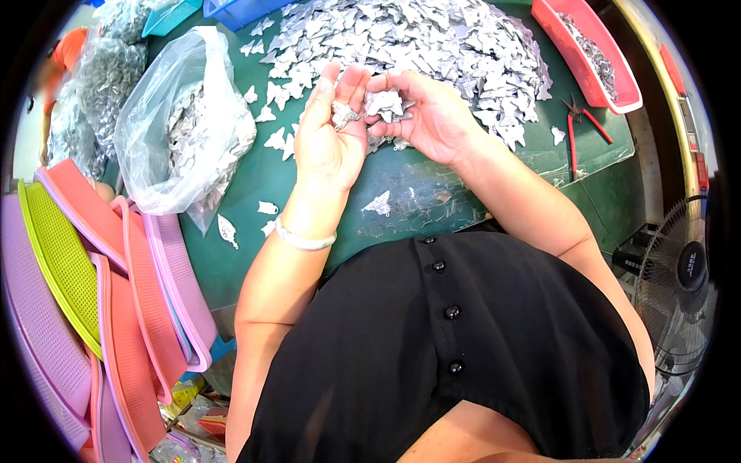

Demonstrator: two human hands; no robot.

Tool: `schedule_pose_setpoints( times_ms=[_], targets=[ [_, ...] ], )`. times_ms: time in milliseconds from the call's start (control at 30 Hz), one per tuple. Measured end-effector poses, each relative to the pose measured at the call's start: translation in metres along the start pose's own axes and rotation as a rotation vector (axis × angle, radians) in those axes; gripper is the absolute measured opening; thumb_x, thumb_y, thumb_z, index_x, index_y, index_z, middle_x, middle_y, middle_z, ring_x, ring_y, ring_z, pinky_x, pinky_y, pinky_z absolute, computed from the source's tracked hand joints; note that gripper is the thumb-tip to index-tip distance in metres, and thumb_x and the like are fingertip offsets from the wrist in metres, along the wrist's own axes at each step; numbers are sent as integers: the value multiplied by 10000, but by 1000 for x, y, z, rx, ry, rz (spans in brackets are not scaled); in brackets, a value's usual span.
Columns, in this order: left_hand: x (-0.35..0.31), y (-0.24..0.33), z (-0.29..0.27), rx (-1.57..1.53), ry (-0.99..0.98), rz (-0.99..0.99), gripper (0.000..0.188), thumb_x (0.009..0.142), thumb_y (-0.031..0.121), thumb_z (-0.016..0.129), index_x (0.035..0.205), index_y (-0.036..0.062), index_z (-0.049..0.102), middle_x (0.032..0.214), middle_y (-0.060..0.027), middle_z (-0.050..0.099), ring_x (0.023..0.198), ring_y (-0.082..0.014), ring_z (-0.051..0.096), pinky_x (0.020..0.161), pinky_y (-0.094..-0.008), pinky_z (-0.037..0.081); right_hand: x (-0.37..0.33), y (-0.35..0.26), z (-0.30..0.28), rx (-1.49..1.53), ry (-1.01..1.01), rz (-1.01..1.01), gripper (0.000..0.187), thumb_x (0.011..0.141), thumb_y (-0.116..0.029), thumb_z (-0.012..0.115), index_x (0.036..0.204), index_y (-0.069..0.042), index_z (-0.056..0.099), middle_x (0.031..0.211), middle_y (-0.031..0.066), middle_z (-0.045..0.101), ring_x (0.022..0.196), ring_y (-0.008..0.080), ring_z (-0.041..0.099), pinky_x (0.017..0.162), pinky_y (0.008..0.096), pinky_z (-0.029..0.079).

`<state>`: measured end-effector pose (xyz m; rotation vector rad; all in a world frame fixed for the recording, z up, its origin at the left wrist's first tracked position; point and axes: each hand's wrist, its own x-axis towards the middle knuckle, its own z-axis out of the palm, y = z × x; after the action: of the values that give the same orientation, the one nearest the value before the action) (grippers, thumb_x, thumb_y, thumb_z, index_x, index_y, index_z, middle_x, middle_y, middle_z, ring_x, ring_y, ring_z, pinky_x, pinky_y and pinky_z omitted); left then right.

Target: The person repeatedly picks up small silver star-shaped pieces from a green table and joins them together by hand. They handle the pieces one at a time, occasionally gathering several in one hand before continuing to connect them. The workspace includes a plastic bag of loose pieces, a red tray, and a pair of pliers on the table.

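My left hand (330,143) is turned palm up with its fingers curved around a few small silver metal pieces (345,115). Close beside it, my right hand (434,119) grips a small stack of flat, butterfly-like silver metal pieces (388,105) between thumb and fingers. Both hands are above the green tabletop, just in front of a wide heap of similar pieces (417,38). One loose piece (378,204) lies on the table below my hands. Others are scattered to the left, among them a leaf-shaped piece (227,231).
A clear plastic bag (154,116) holding more pieces stands at left. Stacked pink, purple and green baskets (139,293) fill the lower left. A pink basket (625,96) of metal parts and red-handled pliers (573,135) lie right. A fan (683,270) stands beyond the table edge.
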<state>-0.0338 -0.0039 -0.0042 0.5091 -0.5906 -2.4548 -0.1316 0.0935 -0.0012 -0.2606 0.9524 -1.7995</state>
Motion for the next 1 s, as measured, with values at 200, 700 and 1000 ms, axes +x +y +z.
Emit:
schedule_pose_setpoints(
  times_ms=[200,700,1000],
  targets=[
    [2,4,-8,-94,-93,-45,606,690,-54,418,1281,15,299,1119,-150,525,1137,-261,444,896,-368,383,-1,1,2,8,45,-22,232,884,-193,455,957,5,552,996,90,532,827,209,558,679,351,517],
    [8,3,-16,152,-304,102,512,717,-26,413,1226,27,401,1209,-153,467,1191,-276,391,899,-333,397,-3,10,-4,0,-48,-70,225,756,65,554,970,-4,533,890,90,582,770,177,600,683,302,502],
    [9,8,-12,1,-120,-68,419,924,368,316,1151,40,443,1156,-130,505,1130,-259,441,901,-351,356,-6,3,0,-23,6,-105,248,727,79,550,964,12,526,865,118,581,727,193,592,655,300,494]
  ],
)
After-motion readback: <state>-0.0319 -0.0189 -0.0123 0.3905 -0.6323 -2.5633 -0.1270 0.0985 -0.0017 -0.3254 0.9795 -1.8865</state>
